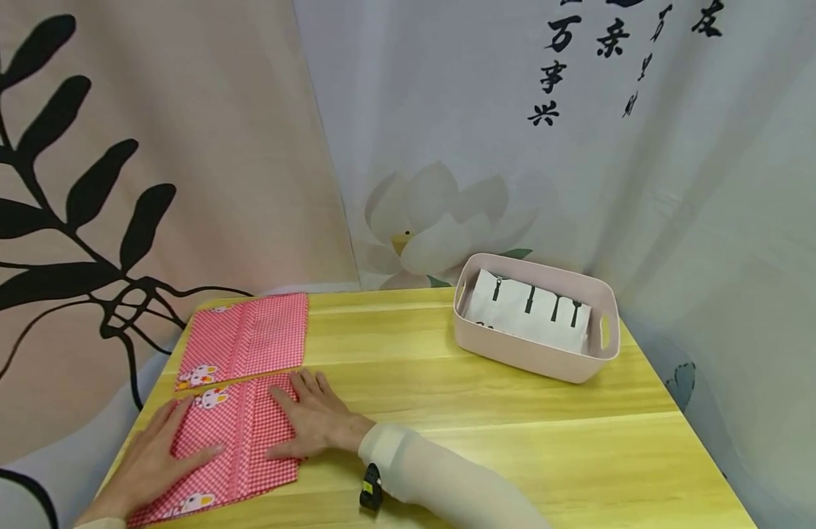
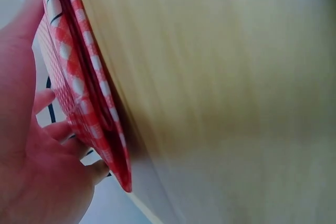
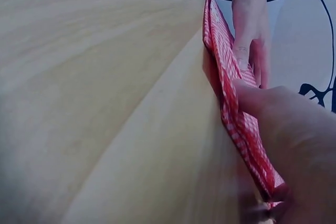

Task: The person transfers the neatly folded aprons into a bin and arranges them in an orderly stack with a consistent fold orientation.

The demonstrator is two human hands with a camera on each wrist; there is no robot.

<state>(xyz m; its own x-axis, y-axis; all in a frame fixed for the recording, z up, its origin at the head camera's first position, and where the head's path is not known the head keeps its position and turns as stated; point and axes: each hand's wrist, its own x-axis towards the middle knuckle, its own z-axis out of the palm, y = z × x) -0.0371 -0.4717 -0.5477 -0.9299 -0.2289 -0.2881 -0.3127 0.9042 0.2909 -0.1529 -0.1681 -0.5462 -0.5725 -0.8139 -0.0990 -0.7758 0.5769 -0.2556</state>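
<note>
A folded red-and-white checked cloth (image 1: 226,441) with white cartoon animal prints lies near the table's left front corner. My left hand (image 1: 146,463) rests on its left side, fingers spread and thumb pointing inward. On the right side lies my right hand (image 1: 315,419), its fingers also spread, the thumb on the cloth's right part. The left wrist view shows stacked layers at the folded edge (image 2: 94,77) of the cloth beside my palm. In the right wrist view, my thumb touches the top of the cloth (image 3: 231,87).
Behind it lies a second folded checked cloth (image 1: 249,334), close to the first. A pale pink basket (image 1: 527,356) with side handle holes stands at the back right, holding a white cloth (image 1: 523,308) with dark prints. Printed curtains (image 1: 448,147) hang behind the wooden table (image 1: 514,441).
</note>
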